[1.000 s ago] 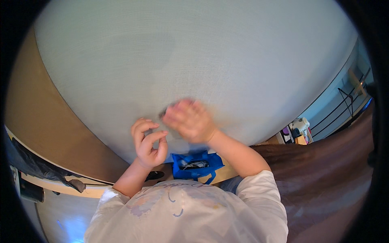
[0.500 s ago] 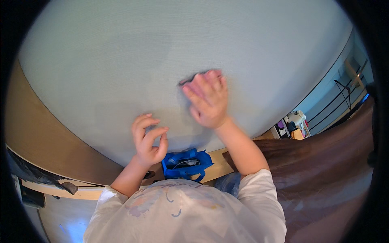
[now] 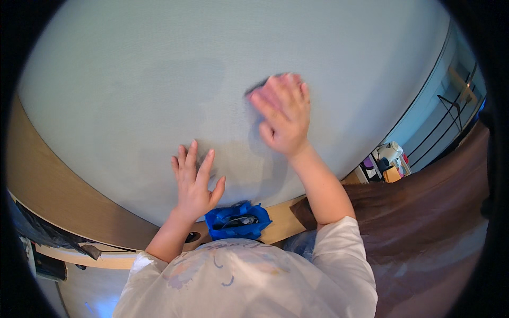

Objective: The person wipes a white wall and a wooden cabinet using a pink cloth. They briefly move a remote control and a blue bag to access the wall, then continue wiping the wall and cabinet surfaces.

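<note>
A pale grey, faintly textured wall [image 3: 132, 95] fills most of the view ahead of me. Under the fingers of my right hand [image 3: 286, 116] a pink cloth [image 3: 265, 95] is pressed flat against it; the cloth's far edge looks dark and is smeared by motion. Lower and to the left, my left hand [image 3: 193, 183] has its fingers spread and holds nothing. Its fingertips are at the wall, though I cannot tell whether they touch. Just below and right of that hand is a blue bag [image 3: 238, 220] with its top open and items inside.
Brown fabric [image 3: 419, 222] spreads over the right side. Beyond it, a small shelf holds a white appliance [image 3: 389, 152] and other items, near dark rails [image 3: 445, 124]. A wooden panel [image 3: 69, 180] curves along the left, with dark plastic [image 3: 47, 233] below it.
My right hand has slid the pink cloth up and to the right along the wall. My left hand's curled fingers have straightened and spread.
</note>
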A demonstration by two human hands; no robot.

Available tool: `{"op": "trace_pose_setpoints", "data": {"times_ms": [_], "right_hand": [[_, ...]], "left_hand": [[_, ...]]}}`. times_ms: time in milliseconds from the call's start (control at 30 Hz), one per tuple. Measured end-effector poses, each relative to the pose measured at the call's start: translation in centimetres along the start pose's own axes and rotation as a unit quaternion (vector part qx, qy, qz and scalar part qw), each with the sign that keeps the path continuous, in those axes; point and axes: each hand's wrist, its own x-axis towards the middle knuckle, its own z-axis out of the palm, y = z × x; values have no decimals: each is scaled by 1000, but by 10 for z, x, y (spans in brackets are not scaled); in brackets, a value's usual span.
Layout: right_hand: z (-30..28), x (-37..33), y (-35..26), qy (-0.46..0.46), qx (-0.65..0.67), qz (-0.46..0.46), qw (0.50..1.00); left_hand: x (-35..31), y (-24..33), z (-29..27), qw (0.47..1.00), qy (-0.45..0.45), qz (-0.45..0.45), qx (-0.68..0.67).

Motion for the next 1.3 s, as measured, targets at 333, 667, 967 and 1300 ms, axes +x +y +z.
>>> {"op": "trace_pose_setpoints", "data": {"times_ms": [333,667,967,1300], "right_hand": [[15,-92,-28,-99,160,-238,953],[-20,-55,58,29,28,53,998],[-11,-207,27,-228,157,-270,922],[-46,-88,106,89,19,144,985]], "left_hand": [[11,16,28,999,-24,18,26],[22,49,64,997,-49,24,54],[35,67,93,992,-59,44,98],[41,74,122,973,-17,87,214]]}}
